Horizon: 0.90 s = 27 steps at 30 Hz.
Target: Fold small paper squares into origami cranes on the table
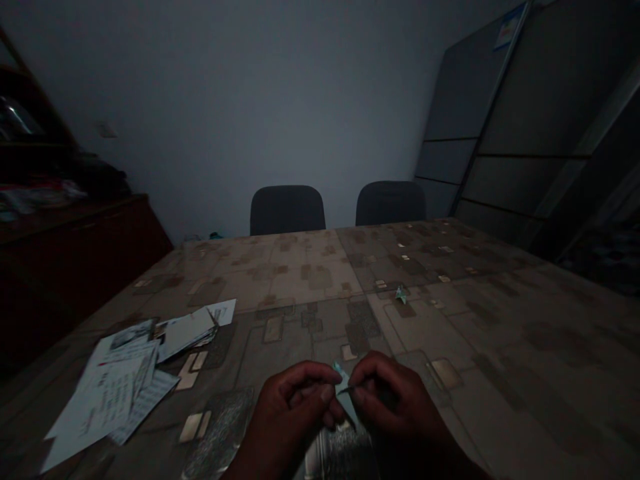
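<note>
Dim wall (320, 113) fills twelve o'clock beyond a patterned table (295, 267); at six o'clock, left hand (300, 400) and right hand (387, 393), fingers curled nearly closed, hold between them a small green folded paper (347, 402), probably light, flimsy, easily creased, best pinched along folded edges.

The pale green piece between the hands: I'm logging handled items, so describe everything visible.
The pale green piece looks like thin folded paper, narrow, its near end tapering. It slants above the patterned table, pinched in the right hand; the left hand is at its other side, contact unclear. Finer folds are indistinct.
</note>
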Each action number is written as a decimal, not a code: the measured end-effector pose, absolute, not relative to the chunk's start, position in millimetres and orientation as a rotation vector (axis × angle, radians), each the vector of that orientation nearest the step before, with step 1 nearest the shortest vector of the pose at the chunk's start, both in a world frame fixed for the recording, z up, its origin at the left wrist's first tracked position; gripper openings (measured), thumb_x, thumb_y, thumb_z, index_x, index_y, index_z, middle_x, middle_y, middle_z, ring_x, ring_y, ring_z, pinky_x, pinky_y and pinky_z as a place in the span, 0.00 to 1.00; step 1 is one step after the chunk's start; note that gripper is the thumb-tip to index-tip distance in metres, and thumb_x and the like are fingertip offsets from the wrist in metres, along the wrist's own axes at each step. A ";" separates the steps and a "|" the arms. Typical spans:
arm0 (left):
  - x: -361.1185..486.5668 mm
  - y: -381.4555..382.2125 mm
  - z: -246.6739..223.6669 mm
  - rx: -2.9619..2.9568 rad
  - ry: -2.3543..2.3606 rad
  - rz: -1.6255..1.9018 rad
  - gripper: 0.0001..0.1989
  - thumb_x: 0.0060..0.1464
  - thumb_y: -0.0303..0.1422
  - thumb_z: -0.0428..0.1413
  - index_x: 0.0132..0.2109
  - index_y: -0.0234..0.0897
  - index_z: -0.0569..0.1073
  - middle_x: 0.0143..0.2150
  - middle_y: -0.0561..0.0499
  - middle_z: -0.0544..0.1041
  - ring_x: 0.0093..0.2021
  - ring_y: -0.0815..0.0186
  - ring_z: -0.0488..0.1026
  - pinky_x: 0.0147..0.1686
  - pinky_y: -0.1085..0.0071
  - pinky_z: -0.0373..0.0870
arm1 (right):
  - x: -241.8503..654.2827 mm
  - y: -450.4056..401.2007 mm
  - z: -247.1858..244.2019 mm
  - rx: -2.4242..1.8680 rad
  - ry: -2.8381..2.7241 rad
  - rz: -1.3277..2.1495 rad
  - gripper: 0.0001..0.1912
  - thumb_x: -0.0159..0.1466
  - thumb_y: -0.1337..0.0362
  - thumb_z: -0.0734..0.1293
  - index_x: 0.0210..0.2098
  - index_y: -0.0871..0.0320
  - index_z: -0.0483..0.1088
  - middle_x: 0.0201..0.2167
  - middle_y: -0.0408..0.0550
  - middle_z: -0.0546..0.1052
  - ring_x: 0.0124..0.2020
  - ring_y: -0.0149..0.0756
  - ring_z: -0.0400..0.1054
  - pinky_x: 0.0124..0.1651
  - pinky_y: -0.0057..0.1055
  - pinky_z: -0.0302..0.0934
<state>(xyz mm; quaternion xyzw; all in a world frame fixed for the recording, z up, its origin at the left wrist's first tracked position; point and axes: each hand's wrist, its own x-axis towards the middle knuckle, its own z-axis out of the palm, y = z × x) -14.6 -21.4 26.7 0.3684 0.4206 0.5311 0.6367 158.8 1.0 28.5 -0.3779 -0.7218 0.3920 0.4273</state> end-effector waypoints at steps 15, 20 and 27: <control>-10.5 -27.2 31.1 0.812 1.021 1.256 0.09 0.41 0.34 0.68 0.30 0.35 0.79 0.19 0.53 0.76 0.21 0.71 0.70 0.25 0.76 0.66 | 158.0 2.7 23.5 -0.757 -1.799 0.863 0.11 0.53 0.75 0.61 0.28 0.56 0.71 0.27 0.44 0.73 0.30 0.34 0.68 0.33 0.29 0.61; -9.0 -27.2 35.6 0.811 1.013 1.283 0.09 0.39 0.32 0.68 0.29 0.35 0.78 0.19 0.55 0.75 0.21 0.72 0.70 0.24 0.77 0.65 | 157.7 2.7 24.8 -0.734 -1.801 0.775 0.11 0.54 0.76 0.61 0.27 0.57 0.72 0.26 0.44 0.73 0.30 0.33 0.69 0.32 0.28 0.61; -9.2 -27.5 36.3 0.893 1.124 1.321 0.07 0.37 0.29 0.68 0.26 0.35 0.78 0.21 0.56 0.75 0.23 0.74 0.68 0.24 0.81 0.63 | 157.3 4.3 26.9 -0.662 -1.801 0.689 0.11 0.53 0.77 0.62 0.27 0.57 0.73 0.26 0.45 0.74 0.29 0.32 0.69 0.32 0.27 0.62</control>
